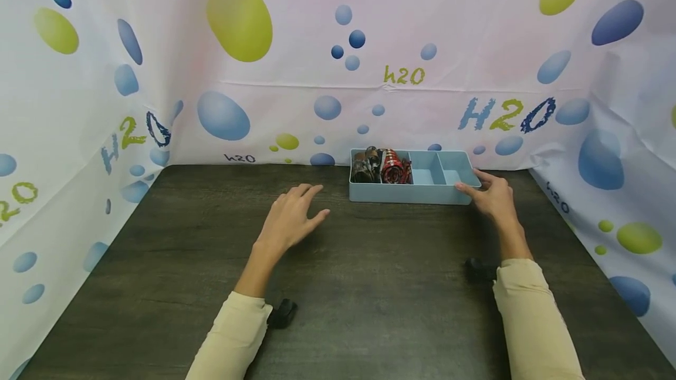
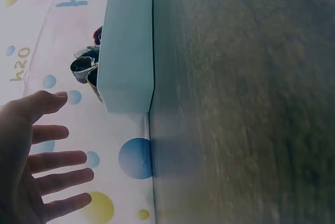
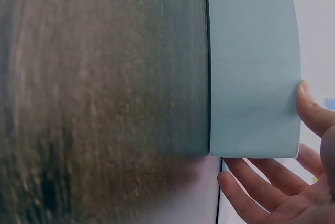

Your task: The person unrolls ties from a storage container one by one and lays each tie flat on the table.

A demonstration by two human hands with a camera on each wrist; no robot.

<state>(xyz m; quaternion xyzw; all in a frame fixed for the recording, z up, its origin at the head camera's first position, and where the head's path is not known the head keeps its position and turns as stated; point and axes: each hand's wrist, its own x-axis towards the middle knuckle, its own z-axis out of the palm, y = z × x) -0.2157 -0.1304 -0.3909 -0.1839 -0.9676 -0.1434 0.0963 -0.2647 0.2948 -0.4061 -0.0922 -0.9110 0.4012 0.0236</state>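
A light blue divided organizer box [image 1: 404,193] stands at the back of the table. Rolled cloths lie in its left part, a dark camouflage-patterned roll [image 1: 364,166] and a red plaid roll [image 1: 393,168]; its two right compartments hold nothing. My right hand [image 1: 493,193] grips the box's right end, thumb at the front rim and fingers around the end wall, as the right wrist view also shows. To the left of the box, my left hand [image 1: 289,216] is held apart from it, fingers spread and palm bare in the left wrist view.
The dark wood-look table [image 1: 338,309] runs back to a white curtain [image 1: 296,75] with blue and green bubble prints, which also closes off both sides. Right behind the box hangs the back part of that curtain.
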